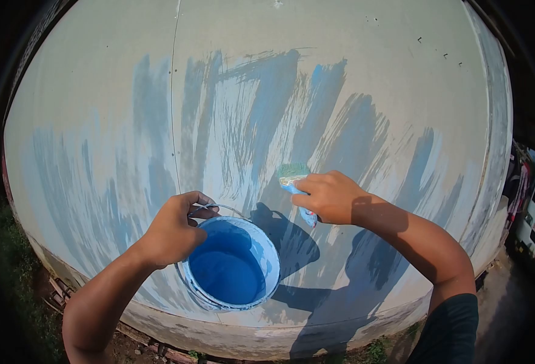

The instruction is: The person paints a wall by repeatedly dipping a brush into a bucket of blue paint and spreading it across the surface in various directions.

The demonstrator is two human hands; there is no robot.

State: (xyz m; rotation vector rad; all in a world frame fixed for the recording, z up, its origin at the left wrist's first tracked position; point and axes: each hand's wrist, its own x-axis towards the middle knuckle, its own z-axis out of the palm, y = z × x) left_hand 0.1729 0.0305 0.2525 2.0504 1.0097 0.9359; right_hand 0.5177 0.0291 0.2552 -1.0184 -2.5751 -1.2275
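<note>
My left hand [179,230] is closed round the thin wire handle of a paint bucket [270,252], whose rim is smeared with light blue. Blue paint [228,276] lies inside it. My right hand [331,197] grips a paintbrush [293,173] by its paint-stained blue handle. The brush's bristles point up and left and appear to lie against the wall [401,67]. Streaky strokes of blue and grey-blue cover the wall's middle and lower part, while its upper part is pale and bare of strokes. My right fingers hide part of the brush handle.
A narrow vertical seam [174,91] runs down the wall left of centre. Along the wall's foot is a ledge [219,333], with grass [16,261] at the lower left. Assorted items [531,206] stand beyond the wall's right edge. Shadows of my arms and the bucket fall on the wall.
</note>
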